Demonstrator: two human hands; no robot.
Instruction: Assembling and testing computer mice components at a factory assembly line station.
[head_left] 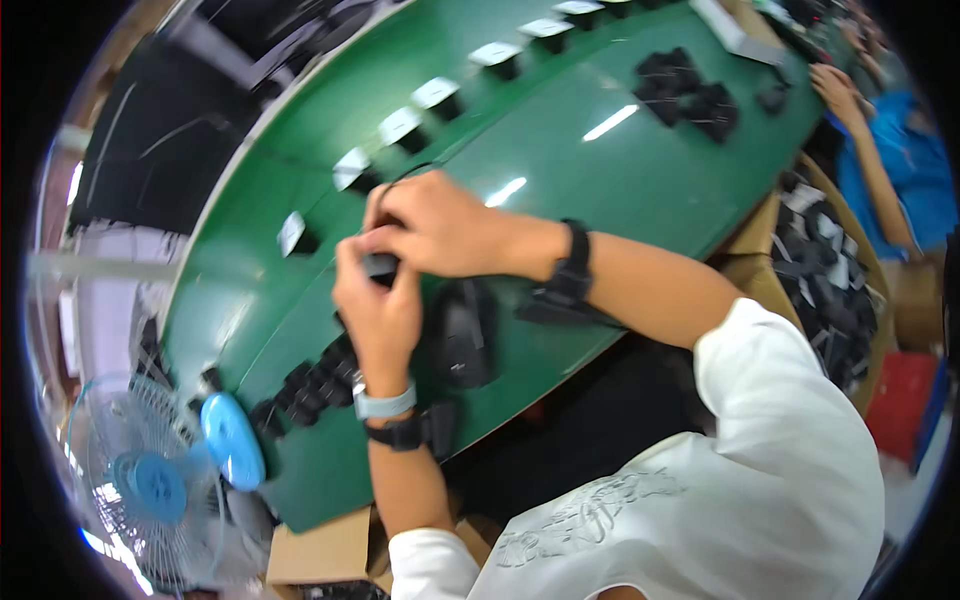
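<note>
My left hand (377,315) is closed around a small dark block-like part (381,267) above the green table. My right hand (435,228) meets it from the right, its fingers bent down over the top of the same part. A thin black cord (412,170) arches up beside my right fingers. The part's exact kind is hidden by my fingers and blur. Just below my hands lies a rounded black casing (464,335). Left of my left wrist, several small black pieces (312,388) lie bunched together.
Several black blocks with white tops (402,128) line the far side of the green table (560,130). Flat black pieces (685,92) lie farther right. A cardboard box (765,255) of black parts stands by a person in blue (900,160). A fan (155,485) stands left.
</note>
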